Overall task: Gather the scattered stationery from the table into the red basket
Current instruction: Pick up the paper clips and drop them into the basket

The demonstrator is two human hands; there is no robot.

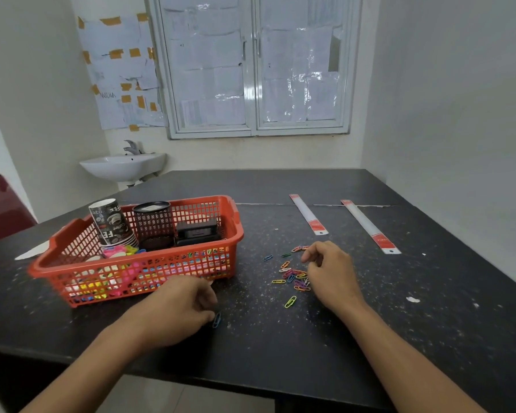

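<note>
Bench (280, 347): black surface, speckled with pale flecks, seen from the head view.

Red basket (239, 231): stands on the left half of the bench. It holds a stack of paper coffee cups (111, 222), a black mesh pen holder (154, 225), a black box-shaped item (195, 231) and many small coloured pieces along the floor and front wall.

Paper clips (294, 275): a loose multicoloured heap lies on the bench to the right of the basket, not in it. Strays lie around it, among them a yellow-green clip (290, 301) nearer the person and a blue clip (267, 258) on the basket side.

Left hand (176, 308): rests on the bench just before the basket's front wall, fingers curled. A dark blue paper clip (217, 319) lies at its thumb tip; whether it is pinched or only touched cannot be told.

Right hand (331, 272): at the right edge of the heap, fingers curled downward, thumb and forefinger drawn close together. Whether a clip sits between them cannot be told.

2 packaged rulers (309, 214) (370, 226): flat on the bench beyond the heap, apart from each other, both outside the basket.

Behind the bench: a wall sink (125, 165) and a papered window (256, 67).
</note>
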